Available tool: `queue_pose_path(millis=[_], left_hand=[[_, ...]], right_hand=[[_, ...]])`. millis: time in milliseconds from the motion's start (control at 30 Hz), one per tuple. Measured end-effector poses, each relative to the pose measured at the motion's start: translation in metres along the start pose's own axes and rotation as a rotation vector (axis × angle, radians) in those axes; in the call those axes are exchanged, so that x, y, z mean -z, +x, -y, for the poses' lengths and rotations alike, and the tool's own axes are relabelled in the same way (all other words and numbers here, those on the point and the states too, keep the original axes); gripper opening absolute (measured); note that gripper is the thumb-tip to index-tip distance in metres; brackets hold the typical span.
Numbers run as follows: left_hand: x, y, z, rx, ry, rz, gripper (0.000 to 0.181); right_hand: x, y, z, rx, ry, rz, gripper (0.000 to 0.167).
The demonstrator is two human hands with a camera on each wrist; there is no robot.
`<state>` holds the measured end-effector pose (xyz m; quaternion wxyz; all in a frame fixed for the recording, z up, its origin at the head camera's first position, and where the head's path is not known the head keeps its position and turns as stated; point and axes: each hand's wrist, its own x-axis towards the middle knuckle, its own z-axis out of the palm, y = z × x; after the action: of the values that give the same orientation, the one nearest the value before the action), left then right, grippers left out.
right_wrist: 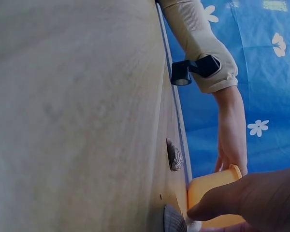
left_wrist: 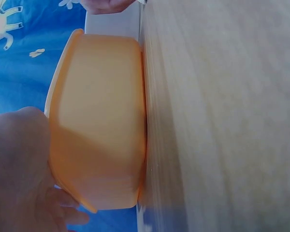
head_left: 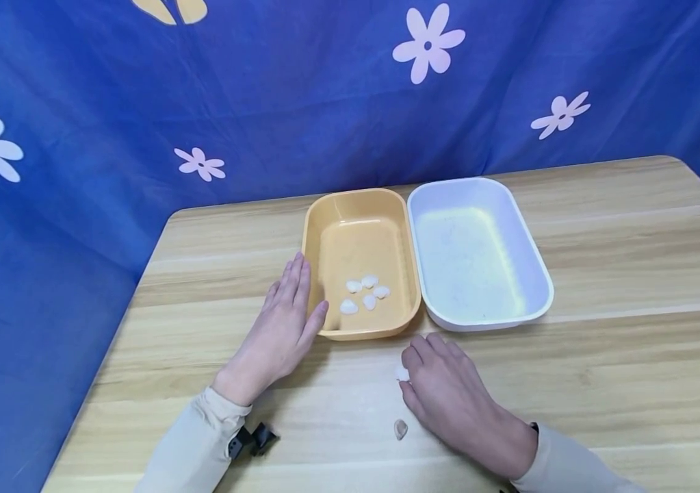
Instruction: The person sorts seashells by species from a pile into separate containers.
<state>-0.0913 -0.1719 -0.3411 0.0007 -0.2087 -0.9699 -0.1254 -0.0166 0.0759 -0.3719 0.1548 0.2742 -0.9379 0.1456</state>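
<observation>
My left hand lies along the left side of an orange tray, its fingers straight and the thumb over the rim. Several small white seashells lie in the near part of that tray. Low over the table, in front of the trays, my right hand curls its fingers and pinches a white seashell, mostly hidden by the fingers. A brownish ribbed seashell lies on the table to the left of this hand. The right wrist view also shows a grey ribbed seashell close by the thumb.
A white tray stands against the right side of the orange tray. Both sit toward the back of the wood-grain table. A blue cloth with flower prints hangs behind and to the left.
</observation>
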Motion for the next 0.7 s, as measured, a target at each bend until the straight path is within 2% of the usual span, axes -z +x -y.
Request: queue_pose_path(millis=[300,533,700], left_hand=[[-0.0002,0.0003,0.0003,-0.004,0.002,-0.011,0.070],[-0.0005,0.0008,0.0007,-0.007,0.001,-0.018,0.070],[-0.0012,0.0002,0.0008,-0.004,0.000,-0.012,0.070]], right_hand=[[0.0010,0.0018,-0.0036,-0.037,-0.008,0.076,0.030],[0.0014,0.0027,-0.0065,-0.022,0.027,0.077,0.028],[0.0029,0.0037,-0.0071,-0.015,0.033,0.118,0.029]])
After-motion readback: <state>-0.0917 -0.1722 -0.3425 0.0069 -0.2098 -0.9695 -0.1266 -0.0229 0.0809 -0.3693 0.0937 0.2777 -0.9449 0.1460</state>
